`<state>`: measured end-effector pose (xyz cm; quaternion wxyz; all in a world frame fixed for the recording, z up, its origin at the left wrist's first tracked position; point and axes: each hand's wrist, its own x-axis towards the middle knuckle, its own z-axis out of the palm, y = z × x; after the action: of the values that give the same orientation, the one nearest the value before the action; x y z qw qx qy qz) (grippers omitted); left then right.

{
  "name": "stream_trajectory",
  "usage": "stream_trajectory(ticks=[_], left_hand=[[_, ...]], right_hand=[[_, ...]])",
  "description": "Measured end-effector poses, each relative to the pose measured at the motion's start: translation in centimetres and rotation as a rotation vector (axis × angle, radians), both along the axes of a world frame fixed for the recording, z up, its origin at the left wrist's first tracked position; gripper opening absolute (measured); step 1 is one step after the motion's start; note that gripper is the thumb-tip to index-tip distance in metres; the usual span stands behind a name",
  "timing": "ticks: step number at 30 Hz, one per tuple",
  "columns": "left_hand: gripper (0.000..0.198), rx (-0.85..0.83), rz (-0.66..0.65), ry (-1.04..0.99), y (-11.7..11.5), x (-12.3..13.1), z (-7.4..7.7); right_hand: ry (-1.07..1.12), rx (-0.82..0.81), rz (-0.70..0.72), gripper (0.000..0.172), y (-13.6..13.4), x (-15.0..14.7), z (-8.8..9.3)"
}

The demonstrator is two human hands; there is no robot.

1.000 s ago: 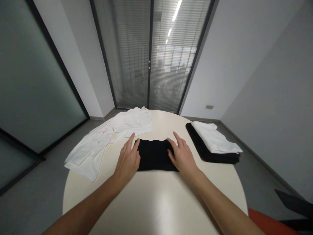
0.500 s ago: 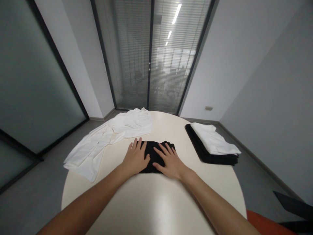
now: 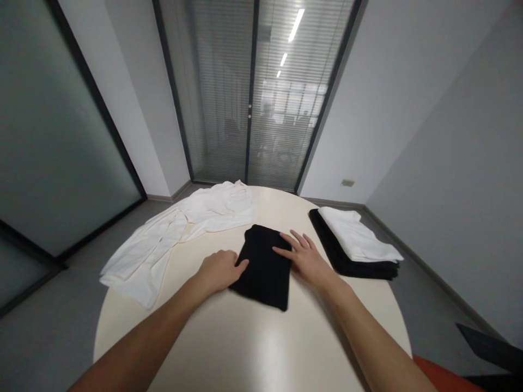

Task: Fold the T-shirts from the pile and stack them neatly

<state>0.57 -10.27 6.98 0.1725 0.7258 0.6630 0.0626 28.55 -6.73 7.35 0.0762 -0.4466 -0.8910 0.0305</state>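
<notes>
A folded black garment (image 3: 265,267) lies turned at an angle on the round table, in front of me. My left hand (image 3: 218,270) is closed on its left edge, thumb on top and the other fingers curled at the side, their tips hidden. On the opposite side, my right hand (image 3: 308,258) rests with fingers spread, the fingertips touching the garment's upper right edge. What kind of garment it is does not show.
Loose white clothing (image 3: 175,231) is spread along the table's far left edge. At the right lie folded black garments (image 3: 351,267) with a folded white garment (image 3: 353,234) on top. An orange chair (image 3: 441,375) stands beyond the cream table (image 3: 212,348) at lower right.
The black garment has turned from lying crosswise to a slant, its lower edge nearer me. My left hand has gone from flat to closed on its edge; my right hand has shifted right.
</notes>
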Motion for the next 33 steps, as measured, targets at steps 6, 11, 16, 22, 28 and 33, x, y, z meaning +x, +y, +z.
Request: stream_trajectory(ticks=[6, 11, 16, 22, 28, 33], left_hand=[[0.035, 0.238, 0.008, -0.227, -0.4, -0.1, 0.1], [0.062, 0.338, -0.368, -0.251, 0.3, 0.6, -2.9], [0.064, 0.238, -0.38, -0.078, -0.3, 1.3, -4.7], [0.066, 0.219, -0.344, -0.035, -0.6, 1.7, -4.3], [0.071, 0.229, -0.387, -0.169, -0.5, 1.6, -4.5], [0.071, 0.246, -0.369, -0.229, -0.3, 1.4, -5.0]], right_hand=[[0.326, -0.05, -0.387, 0.051, 0.7, 0.6, -1.4], [0.179, -0.199, -0.392, 0.065, 0.1, -1.3, -3.3], [0.136, -0.131, -0.528, 0.068, 0.1, -2.0, -3.1], [0.11, -0.216, -0.681, 0.051, 0.4, -2.7, -2.0], [0.263, -0.396, -0.71, 0.033, 1.3, -3.0, -0.4], [0.362, -0.263, -0.664, 0.024, 2.5, -1.7, 1.5]])
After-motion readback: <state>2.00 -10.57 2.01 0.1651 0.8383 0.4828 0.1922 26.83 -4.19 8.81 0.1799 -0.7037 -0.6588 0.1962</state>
